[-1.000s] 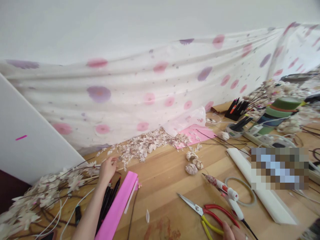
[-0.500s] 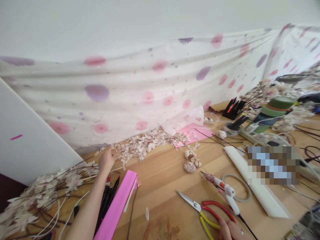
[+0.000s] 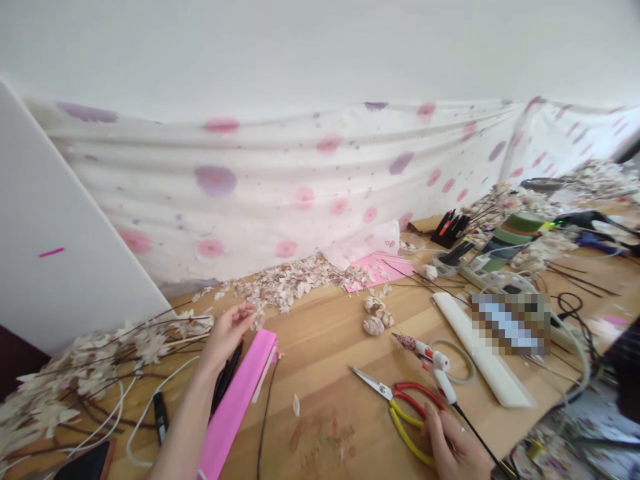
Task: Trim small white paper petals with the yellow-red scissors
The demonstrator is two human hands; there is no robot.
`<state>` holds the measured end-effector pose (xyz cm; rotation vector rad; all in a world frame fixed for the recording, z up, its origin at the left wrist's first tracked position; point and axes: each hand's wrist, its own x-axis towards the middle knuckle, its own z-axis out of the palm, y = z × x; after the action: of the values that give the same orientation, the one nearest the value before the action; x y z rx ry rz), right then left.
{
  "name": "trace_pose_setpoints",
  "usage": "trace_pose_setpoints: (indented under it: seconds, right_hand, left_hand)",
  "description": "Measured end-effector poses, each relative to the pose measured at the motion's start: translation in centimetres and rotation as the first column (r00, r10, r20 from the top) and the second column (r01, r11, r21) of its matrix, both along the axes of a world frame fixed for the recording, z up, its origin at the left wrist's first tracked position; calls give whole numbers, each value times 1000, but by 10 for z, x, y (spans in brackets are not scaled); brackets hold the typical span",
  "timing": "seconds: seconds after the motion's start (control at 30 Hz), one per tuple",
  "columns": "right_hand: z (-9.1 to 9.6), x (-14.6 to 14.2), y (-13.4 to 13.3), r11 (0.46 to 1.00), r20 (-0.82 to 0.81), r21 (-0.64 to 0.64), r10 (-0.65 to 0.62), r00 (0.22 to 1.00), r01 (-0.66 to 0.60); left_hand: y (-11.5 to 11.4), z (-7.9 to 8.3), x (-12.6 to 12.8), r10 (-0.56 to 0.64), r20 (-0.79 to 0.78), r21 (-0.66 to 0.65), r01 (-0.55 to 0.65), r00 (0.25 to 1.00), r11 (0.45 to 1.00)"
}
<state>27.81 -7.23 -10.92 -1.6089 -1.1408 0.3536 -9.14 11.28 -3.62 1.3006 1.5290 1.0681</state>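
My left hand (image 3: 227, 331) hovers palm up over the wooden table (image 3: 330, 360), its fingers pinched on a small pale shell piece at the near end of the shell pile (image 3: 290, 287). It is just above a pink paper roll (image 3: 239, 398) and black stems (image 3: 226, 377). My right hand (image 3: 453, 445) rests at the bottom edge with its fingers curled on a thin black wire (image 3: 475, 437). It touches the red and yellow scissors (image 3: 407, 413). A glue gun (image 3: 430, 363) lies just beyond the scissors.
Shell-flower branches (image 3: 95, 363) and white cables lie at the left by a white board (image 3: 55, 247). A dotted cloth (image 3: 300, 187) hangs behind. Three finished shell flowers (image 3: 376, 313), a white foam strip (image 3: 480, 353), tape rolls (image 3: 510, 237) and a power strip crowd the right.
My left hand has lifted off the pile and turned palm up with a shell piece. My right hand has come further into view by the scissors. The view has shifted right.
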Motion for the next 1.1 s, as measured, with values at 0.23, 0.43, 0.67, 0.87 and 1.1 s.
trace_pose_setpoints:
  seconds: [0.23,0.43,0.67,0.87,1.1]
  right_hand:
    - [56,-104,25,884,-270,-35,440,856,-466]
    - [71,-153,29,695,-506,-20,613,606,-719]
    - [68,-144,17,682,-574,-3,598,560,-731]
    - [69,-136,12,667,-540,-32,615,574,-744]
    - [69,-131,13,664,-477,-81,629,614,-744]
  left_hand:
    - [-98,11,41,-103,132,-11,105,986,994]
    - [-152,6,58,-34,297,-35,47,954,998]
    - [-172,7,69,36,361,-66,-13,932,998]
    - [-172,-4,64,-39,268,-115,72,963,991]
    - [-169,5,69,-169,130,-9,172,977,985]
